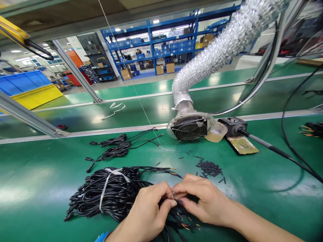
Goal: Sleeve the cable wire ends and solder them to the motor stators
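My left hand [151, 208] and my right hand [202, 198] meet at the right end of a big bundle of black cables [111, 195]. Thumb and fingers of both are pinched on a thin cable wire; its tip is mostly hidden between them. White tape ties the bundle around its middle. Below my fingers, stripped cable ends [185, 225] fan out with red, yellow and white wires. Beyond my right hand lies a loose pile of short black tubes [209, 168]. Two smaller coiled black cables [116, 146] rest behind the bundle.
A fume extractor fan [190, 129] on a silver flexible duct [209, 55] stands at the back. To its right are a soldering iron [267, 144] in its stand and a yellowish sponge tray [243, 146]. More cables [313, 129] lie at the far right.
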`<move>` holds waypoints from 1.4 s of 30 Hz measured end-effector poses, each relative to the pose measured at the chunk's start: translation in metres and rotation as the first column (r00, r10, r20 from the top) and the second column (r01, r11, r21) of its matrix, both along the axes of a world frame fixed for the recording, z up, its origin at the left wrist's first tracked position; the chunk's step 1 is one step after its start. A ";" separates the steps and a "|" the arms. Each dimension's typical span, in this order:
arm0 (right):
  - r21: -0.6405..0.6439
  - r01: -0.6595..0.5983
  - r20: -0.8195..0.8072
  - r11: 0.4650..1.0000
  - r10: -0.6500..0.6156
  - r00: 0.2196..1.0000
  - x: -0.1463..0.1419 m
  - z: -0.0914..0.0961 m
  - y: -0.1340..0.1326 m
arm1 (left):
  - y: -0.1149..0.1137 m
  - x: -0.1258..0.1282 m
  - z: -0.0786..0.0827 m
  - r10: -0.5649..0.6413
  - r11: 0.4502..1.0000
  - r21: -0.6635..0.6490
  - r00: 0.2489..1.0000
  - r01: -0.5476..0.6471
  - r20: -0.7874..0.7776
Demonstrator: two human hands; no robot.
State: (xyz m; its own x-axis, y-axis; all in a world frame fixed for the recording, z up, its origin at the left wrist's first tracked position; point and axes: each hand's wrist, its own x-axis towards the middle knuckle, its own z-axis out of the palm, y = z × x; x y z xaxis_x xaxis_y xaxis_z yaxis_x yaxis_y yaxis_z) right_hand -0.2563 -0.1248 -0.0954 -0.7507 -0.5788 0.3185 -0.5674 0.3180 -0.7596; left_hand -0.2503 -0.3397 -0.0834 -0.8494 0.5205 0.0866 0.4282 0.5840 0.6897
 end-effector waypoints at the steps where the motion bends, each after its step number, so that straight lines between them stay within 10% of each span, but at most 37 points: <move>1: 0.086 -0.027 0.037 0.996 0.023 0.999 -0.003 0.005 0.008 | 0.000 0.000 0.001 -0.016 0.999 -0.030 1.000 0.016 -0.002; 8: 0.533 0.191 0.019 0.824 -0.237 0.971 -0.027 0.024 0.062 | -0.005 0.000 0.008 -0.051 0.987 0.141 0.982 0.077 -0.181; 17: 0.709 0.244 -0.179 0.662 -0.165 0.970 -0.018 -0.001 0.042 | -0.009 -0.003 0.006 -0.012 0.966 0.254 0.990 0.048 -0.141; 25: 0.119 0.284 0.054 0.952 -0.291 0.955 -0.005 0.016 0.020 | -0.004 -0.004 0.006 0.026 0.985 0.170 0.997 -0.014 -0.069; 31: -0.240 0.348 0.353 0.906 -0.253 0.901 0.010 0.007 -0.007 | 0.001 -0.003 0.003 0.049 0.982 0.190 0.990 -0.023 -0.134; 42: -0.291 0.354 0.265 0.889 -0.281 0.923 0.010 0.003 -0.009 | 0.001 -0.003 0.000 0.025 0.987 0.163 0.988 0.001 -0.153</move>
